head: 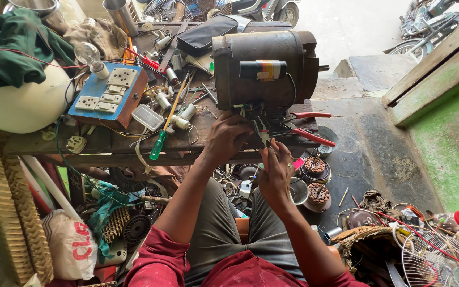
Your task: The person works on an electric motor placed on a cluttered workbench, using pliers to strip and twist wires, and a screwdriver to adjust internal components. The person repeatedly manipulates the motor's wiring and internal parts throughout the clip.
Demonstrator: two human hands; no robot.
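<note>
Rusty metal covers the motor (pixel 264 66) standing on the cluttered desk (pixel 54 143), its wires exposed and loose, so the wiring looks unfinished. Left hand (pixel 227 137) pinches those wires; right hand (pixel 274 175) closes its grip on small pliers (pixel 263 135). A yellow-orange banded label wraps the black capacitor (pixel 262 69) on top.

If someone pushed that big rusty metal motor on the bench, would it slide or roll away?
The big rusty cylindrical metal motor looks heavy and rigid, so it would probably resist a push. Though round-bodied, it seems settled on the wooden bench, and wires tether it near the left hand, so rolling seems unlikely.
</note>
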